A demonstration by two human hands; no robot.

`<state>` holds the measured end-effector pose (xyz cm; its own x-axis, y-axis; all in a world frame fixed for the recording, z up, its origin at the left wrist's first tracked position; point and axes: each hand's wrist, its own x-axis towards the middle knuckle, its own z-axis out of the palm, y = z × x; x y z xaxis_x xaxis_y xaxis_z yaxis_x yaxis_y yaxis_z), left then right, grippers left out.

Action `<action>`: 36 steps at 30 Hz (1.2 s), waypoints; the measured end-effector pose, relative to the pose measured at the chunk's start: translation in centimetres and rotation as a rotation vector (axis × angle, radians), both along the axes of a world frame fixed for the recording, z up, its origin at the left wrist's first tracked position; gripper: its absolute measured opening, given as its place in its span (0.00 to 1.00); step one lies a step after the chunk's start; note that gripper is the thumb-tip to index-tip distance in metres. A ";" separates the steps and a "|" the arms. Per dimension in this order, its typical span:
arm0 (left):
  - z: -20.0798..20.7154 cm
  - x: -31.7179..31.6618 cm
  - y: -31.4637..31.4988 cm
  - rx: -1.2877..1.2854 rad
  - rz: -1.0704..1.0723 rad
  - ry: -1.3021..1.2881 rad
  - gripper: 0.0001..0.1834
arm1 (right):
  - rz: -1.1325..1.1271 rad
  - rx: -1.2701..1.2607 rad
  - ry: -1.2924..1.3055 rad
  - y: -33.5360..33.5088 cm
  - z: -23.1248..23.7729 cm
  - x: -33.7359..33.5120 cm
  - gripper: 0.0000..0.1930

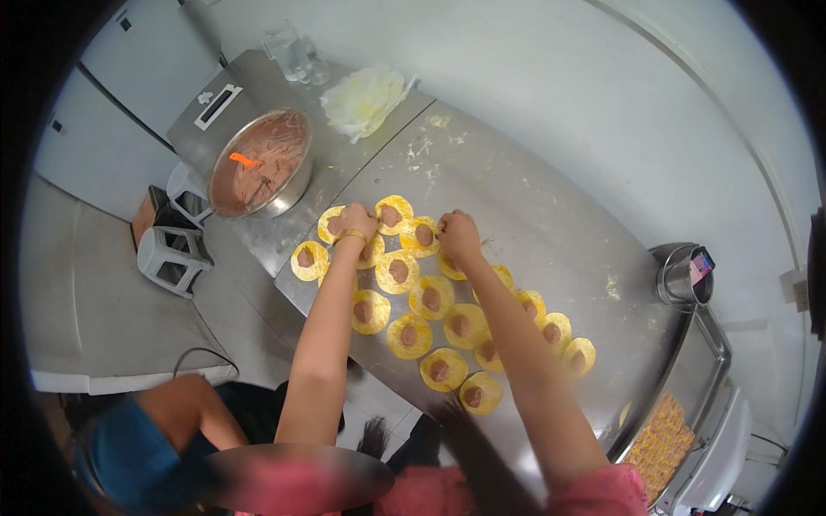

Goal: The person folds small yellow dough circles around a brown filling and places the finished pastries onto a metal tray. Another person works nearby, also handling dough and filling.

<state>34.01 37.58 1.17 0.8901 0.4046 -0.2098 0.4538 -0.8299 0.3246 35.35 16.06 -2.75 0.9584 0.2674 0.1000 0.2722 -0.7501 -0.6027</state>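
Note:
Several round yellow dough wrappers [459,326], each with a dab of brownish-pink filling, lie in loose rows on the steel table. At the far end of the rows, my left hand [360,221] has its fingers curled closed between two wrappers, close to the left edge of a far wrapper [394,215]; its fingertips are partly hidden. My right hand [459,235] is closed too, its fingertips pinched at the right edge of another filled wrapper [421,236]. My forearms hide parts of the wrappers beneath them.
A steel bowl [297,187] of filling with an orange-handled tool [245,161] stands back left, near a pale plastic bag [366,101] and clear jugs [292,56]. Steel pots [686,277] and a tray of yellow pieces [661,440] are right. A person in blue [142,456] is lower left.

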 end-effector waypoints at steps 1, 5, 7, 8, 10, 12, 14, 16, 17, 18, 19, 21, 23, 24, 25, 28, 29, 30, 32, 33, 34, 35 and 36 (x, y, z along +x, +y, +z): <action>0.0 0.1 0.0 -0.035 -0.034 -0.040 0.08 | -0.020 -0.010 -0.006 0.1 -0.4 0.2 0.07; -3.3 0.9 2.6 -1.000 0.112 -0.209 0.10 | -0.096 -0.001 0.059 -1.7 0.7 0.9 0.07; -4.0 1.0 3.4 -1.271 0.164 -0.222 0.12 | -0.224 0.010 -0.050 -5.4 0.4 1.8 0.07; -5.5 1.2 5.0 -1.314 0.165 -0.219 0.12 | -0.255 0.015 -0.031 -7.2 1.0 1.9 0.07; -5.2 1.5 4.0 -1.582 0.158 -0.215 0.14 | -0.376 0.003 0.020 -13.3 1.6 1.4 0.08; -3.2 1.3 1.9 -1.669 0.165 -0.190 0.16 | -0.595 -0.024 -0.005 -20.3 2.0 -0.7 0.10; -2.4 0.8 0.7 -1.688 0.166 -0.145 0.17 | -0.762 -0.060 -0.020 -25.1 2.3 -4.3 0.12; -1.3 0.6 -2.0 -1.768 0.108 -0.066 0.18 | -0.913 -0.112 -0.017 -30.8 2.9 -9.4 0.13; -0.5 -0.1 -4.7 -1.841 0.046 0.003 0.18 | -0.984 -0.115 -0.058 -33.4 2.2 -12.4 0.12; 0.3 -1.4 -7.5 -1.911 -0.009 0.077 0.18 | -1.054 -0.122 -0.096 -35.8 1.3 -15.8 0.11; 1.6 -2.9 -10.6 -1.935 -0.062 0.129 0.17 | -1.088 -0.100 -0.108 -37.1 1.2 -18.8 0.10; 2.8 -6.4 -16.4 -1.980 -0.247 0.234 0.17 | -1.133 -0.085 -0.094 -37.6 0.9 -24.6 0.09; 2.5 -10.3 -21.5 -2.062 -0.332 0.373 0.17 | -1.152 -0.106 -0.051 -37.3 1.2 -29.5 0.08; 1.9 -12.5 -24.2 -2.118 -0.280 0.471 0.17 | -1.172 -0.134 -0.059 -37.1 1.3 -31.9 0.08; 1.1 -14.6 -26.0 -2.132 -0.323 0.636 0.17 | -1.180 -0.158 -0.064 -36.6 1.5 -33.9 0.08; 1.1 -21.3 -31.9 -1.787 -0.769 0.593 0.15 | -1.205 0.017 -0.131 -34.3 2.7 -38.9 0.07; 0.8 -23.7 -33.6 -1.760 -0.768 0.639 0.15 | -1.208 0.120 -0.159 -33.2 3.2 -40.2 0.06; -0.1 -25.3 -34.8 -2.023 -0.365 0.982 0.14 | -1.247 0.679 0.020 -31.9 4.1 -41.0 0.06; 0.6 -28.3 -36.6 -1.866 -0.327 0.974 0.14 | -1.171 1.328 0.241 -30.1 5.5 -42.5 0.06; 0.7 -29.5 -37.2 -1.789 -0.305 0.965 0.14 | -1.112 1.415 0.274 -29.6 5.7 -43.1 0.06; -0.2 -30.4 -37.6 -1.718 -0.321 0.930 0.14 | -1.052 1.501 0.307 -29.5 5.9 -43.6 0.06; 0.0 -31.3 -38.2 -1.599 -0.364 0.911 0.14 | -1.061 1.404 0.304 -30.0 4.6 -44.6 0.06; 0.2 -31.9 -38.9 -1.481 -0.402 0.888 0.14 | -1.065 1.306 0.304 -30.7 2.3 -45.7 0.07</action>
